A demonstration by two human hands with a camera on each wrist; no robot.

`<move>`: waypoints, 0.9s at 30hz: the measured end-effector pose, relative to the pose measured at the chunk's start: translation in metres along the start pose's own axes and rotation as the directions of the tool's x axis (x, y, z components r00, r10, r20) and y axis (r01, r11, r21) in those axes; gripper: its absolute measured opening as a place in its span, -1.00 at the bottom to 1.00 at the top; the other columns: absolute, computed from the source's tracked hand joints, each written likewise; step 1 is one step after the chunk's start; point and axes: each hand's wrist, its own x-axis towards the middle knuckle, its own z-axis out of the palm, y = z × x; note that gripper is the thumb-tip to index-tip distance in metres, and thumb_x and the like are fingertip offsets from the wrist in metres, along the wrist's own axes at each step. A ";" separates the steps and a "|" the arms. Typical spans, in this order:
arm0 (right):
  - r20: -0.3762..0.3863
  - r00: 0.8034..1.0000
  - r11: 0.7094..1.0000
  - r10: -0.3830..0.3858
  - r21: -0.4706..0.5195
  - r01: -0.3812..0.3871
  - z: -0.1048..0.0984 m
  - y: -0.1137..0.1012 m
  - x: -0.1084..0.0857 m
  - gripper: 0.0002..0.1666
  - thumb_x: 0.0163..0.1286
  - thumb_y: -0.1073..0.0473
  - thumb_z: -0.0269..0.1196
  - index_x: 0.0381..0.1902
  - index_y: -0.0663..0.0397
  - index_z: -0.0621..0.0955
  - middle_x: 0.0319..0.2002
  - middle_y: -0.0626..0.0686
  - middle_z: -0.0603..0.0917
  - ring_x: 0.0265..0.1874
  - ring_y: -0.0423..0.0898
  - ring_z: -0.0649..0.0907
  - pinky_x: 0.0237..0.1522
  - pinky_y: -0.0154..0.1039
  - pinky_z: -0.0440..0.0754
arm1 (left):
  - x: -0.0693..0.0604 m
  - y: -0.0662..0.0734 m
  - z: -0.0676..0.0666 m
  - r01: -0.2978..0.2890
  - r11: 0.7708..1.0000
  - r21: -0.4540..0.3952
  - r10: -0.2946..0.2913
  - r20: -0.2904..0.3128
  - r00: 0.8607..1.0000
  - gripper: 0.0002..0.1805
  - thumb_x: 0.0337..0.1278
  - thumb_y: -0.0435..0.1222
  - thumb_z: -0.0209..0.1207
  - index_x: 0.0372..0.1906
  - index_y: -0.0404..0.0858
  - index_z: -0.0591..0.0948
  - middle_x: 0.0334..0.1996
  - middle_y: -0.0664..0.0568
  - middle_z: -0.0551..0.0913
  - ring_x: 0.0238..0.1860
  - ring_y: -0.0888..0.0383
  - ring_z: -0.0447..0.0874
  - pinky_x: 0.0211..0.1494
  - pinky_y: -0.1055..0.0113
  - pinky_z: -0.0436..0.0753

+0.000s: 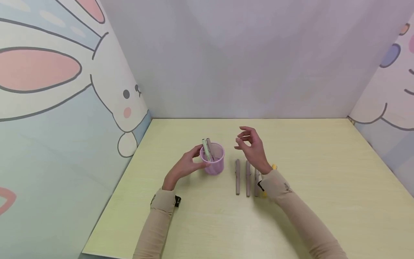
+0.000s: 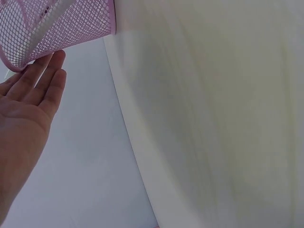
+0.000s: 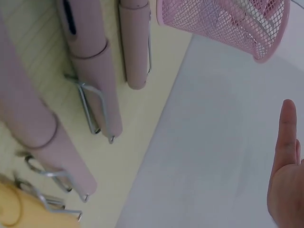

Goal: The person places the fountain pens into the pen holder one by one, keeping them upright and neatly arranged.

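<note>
My left hand [image 1: 187, 166] holds a pink mesh pen cup [image 1: 216, 168] by its left side, thumb at the front and fingers towards the back. In the left wrist view the fingers [image 2: 42, 85] touch the cup's wall near its rim. Inside the cup lean a pale green pen [image 1: 206, 149] and a greyish-pink pen [image 1: 209, 145]. My right hand [image 1: 253, 149] hovers right of the cup with loosely bent fingers and nothing in them. Below it lie greyish-pink pens [image 1: 237, 176] with wire clips. A yellow pen [image 3: 28, 209] is partly hidden under the right forearm.
The pale wooden table [image 1: 200, 226] meets a plain light wall [image 1: 242, 64] at the back. Side panels with cartoon figures [image 1: 110, 90] stand left and right. Both wrists carry small dark clip-like pieces at the beige sleeves [image 1: 163, 203].
</note>
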 end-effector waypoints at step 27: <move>-0.063 0.971 0.959 0.230 -0.155 -0.237 -0.064 -0.004 -0.037 -0.45 0.55 0.38 0.18 0.40 0.40 0.33 -0.03 0.33 0.49 -0.17 -0.17 0.64 -0.12 -0.15 0.77 | -0.003 -0.002 -0.001 -0.008 1.000 0.010 0.007 0.035 0.999 -0.08 0.25 -0.03 0.39 0.61 -0.17 0.25 0.46 -0.14 0.43 0.40 -0.17 0.43 0.41 -0.18 0.41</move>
